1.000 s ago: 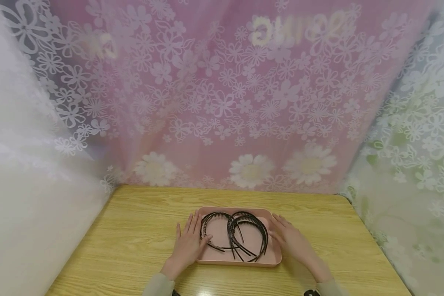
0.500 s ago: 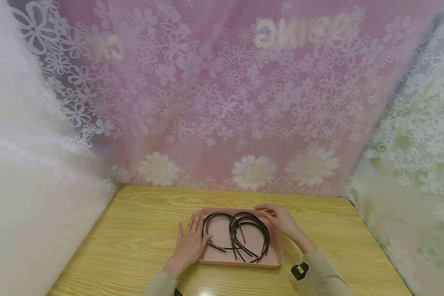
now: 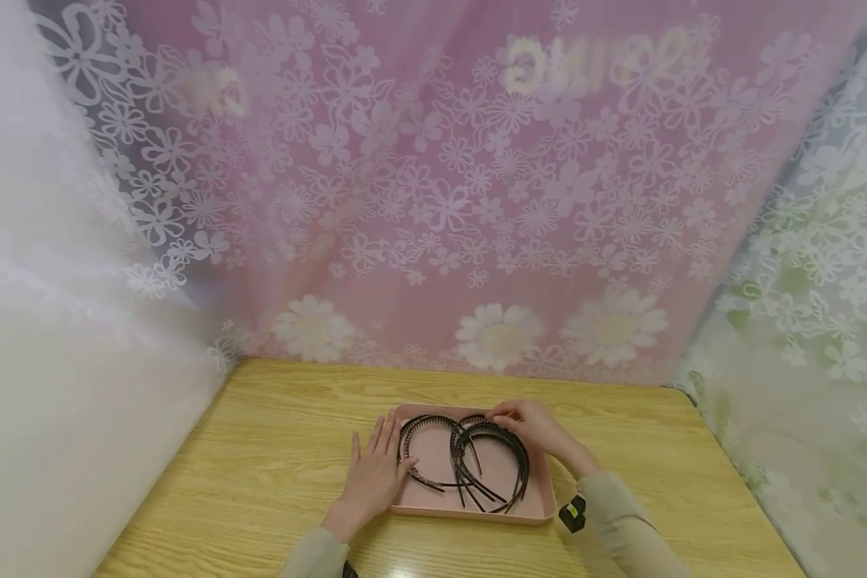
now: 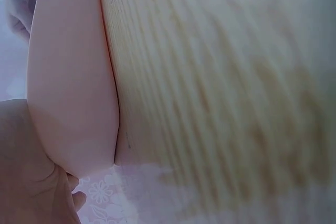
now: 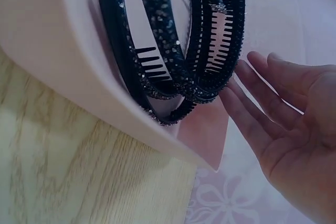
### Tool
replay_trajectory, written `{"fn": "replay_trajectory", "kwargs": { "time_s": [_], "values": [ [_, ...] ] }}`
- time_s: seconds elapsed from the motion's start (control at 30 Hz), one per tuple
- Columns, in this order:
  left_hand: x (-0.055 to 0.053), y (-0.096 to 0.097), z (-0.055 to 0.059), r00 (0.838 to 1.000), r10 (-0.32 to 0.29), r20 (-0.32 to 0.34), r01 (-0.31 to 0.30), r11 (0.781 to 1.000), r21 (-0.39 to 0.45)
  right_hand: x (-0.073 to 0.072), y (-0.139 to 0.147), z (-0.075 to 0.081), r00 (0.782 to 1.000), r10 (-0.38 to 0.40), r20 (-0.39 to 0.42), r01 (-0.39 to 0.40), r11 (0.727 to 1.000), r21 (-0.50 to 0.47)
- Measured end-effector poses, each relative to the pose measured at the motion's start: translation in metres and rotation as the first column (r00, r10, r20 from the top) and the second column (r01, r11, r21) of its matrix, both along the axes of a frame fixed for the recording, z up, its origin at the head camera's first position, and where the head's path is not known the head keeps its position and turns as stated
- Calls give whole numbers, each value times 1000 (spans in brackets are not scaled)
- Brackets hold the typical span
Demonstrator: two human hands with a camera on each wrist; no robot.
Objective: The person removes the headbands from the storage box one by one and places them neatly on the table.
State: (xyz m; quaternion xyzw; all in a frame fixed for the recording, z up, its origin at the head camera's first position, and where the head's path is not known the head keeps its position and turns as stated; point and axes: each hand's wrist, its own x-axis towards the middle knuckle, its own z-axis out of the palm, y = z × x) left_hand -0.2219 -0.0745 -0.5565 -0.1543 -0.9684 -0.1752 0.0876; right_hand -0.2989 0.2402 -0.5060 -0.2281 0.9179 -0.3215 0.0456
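Observation:
A shallow pink tray (image 3: 470, 511) on the wooden table holds several black headbands (image 3: 523, 461) with comb teeth, overlapping in two loops. In the right wrist view, glitter covers the bands (image 5: 163, 19). My left hand (image 3: 372, 478) lies with fingers extended along the tray's left side, its thumb over the rim. The left wrist view shows that hand (image 4: 31, 171) against the tray's outer wall (image 4: 73, 77). Reaching over the tray's back right, my right hand (image 3: 538, 425) has its fingertips at the top of the right-hand loop. Its fingers (image 5: 257, 114) are loosely extended beside the bands, not closed round one.
Wood-grain table top (image 3: 282, 433) surrounds the tray. Pink flowered sheeting (image 3: 441, 201) hangs behind the table, and pale sheeting (image 3: 809, 385) hangs at the right. A black device (image 3: 572, 512) is strapped to the right wrist.
My right hand has left the tray's right side, moving up and leftward over the back rim to the headbands. My left hand stays at the left side. The headbands keep their arrangement.

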Motion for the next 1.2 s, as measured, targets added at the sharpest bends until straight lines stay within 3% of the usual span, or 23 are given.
{"fn": "replay_trajectory", "kwargs": {
  "time_s": [0.3, 0.63, 1.07, 1.2],
  "values": [
    [-2, 0, -3, 1000, -7, -23, 7, 1000, -3, 1, -4, -1, 999, 36, -7, -36, 998, 57],
    [-1, 1, 0, 1000, -2, 5, 2, 1000, 3, 6, 5, 5, 999, 48, 0, -48, 999, -5],
    [0, 1, -1, 1000, 2, -9, -2, 1000, -5, 16, 13, 13, 986, 70, 149, -62, 996, -59],
    [-1, 0, -2, 1000, 0, -13, 0, 1000, -3, 20, 13, 15, 975, 103, 198, -80, 990, -120]
  ]
}}
